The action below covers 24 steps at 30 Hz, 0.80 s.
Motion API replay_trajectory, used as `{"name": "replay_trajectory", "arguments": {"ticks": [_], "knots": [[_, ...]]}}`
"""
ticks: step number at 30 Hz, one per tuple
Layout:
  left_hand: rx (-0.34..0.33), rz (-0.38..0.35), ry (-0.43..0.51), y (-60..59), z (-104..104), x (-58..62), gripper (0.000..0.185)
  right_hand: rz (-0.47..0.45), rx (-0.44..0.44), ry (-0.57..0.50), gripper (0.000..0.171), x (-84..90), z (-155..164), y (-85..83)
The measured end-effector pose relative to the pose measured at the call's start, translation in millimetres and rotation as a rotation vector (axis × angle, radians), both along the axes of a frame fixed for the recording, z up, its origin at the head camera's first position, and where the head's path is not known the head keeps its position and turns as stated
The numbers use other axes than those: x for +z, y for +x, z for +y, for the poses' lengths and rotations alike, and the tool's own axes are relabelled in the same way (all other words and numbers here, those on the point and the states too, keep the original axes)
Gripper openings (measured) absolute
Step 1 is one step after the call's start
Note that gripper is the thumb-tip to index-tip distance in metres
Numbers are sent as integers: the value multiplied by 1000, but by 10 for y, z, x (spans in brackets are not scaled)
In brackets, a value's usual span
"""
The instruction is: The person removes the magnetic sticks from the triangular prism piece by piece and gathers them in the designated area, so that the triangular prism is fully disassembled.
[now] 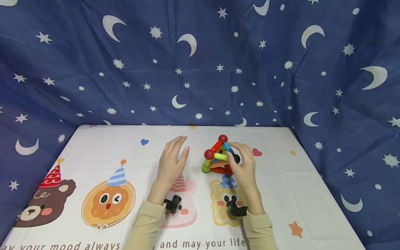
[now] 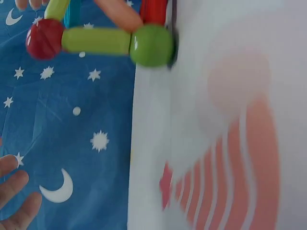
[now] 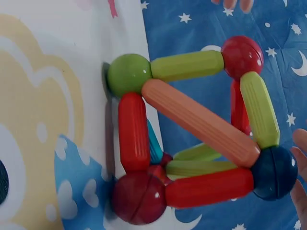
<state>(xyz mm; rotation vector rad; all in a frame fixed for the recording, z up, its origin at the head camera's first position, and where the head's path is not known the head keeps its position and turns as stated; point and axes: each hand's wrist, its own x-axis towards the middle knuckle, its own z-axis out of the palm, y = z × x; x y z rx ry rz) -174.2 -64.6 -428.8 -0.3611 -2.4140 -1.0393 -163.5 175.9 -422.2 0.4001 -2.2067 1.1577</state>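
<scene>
A framework of magnetic rods and balls [image 1: 220, 157] stands on the printed cloth, made of red, yellow-green, orange and blue rods joined at coloured balls. My right hand [image 1: 245, 166] is at its right side, thumb and fingers apart around the dark blue ball [image 3: 274, 172]. In the right wrist view its fingers [image 3: 301, 160] show beside that ball; whether they touch it is unclear. The left hand [image 1: 171, 163] hovers left of the framework, holding nothing, with its fingers extended. A green ball [image 2: 152, 45] is the framework's low left corner, at the cloth.
White cloth [image 1: 125, 149] with printed cartoon characters covers the table. A dark blue curtain [image 1: 200, 69] with moons and stars encloses the back and sides. Each wrist carries a black camera mount [image 1: 173, 204].
</scene>
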Motion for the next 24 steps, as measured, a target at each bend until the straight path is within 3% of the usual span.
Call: {"name": "replay_trajectory", "arguments": {"ticks": [12,18,24], "knots": [[-43,-74,187,-8,402,-143,36,11,68,-10,27,-71,-101,-46],[-138,-93,297,-33,518,-158,36,-3,77,13,29,-116,-142,-56],[-221,-132,331,-49,597,-201,41,12,53,44,28,-162,-156,-67]]}}
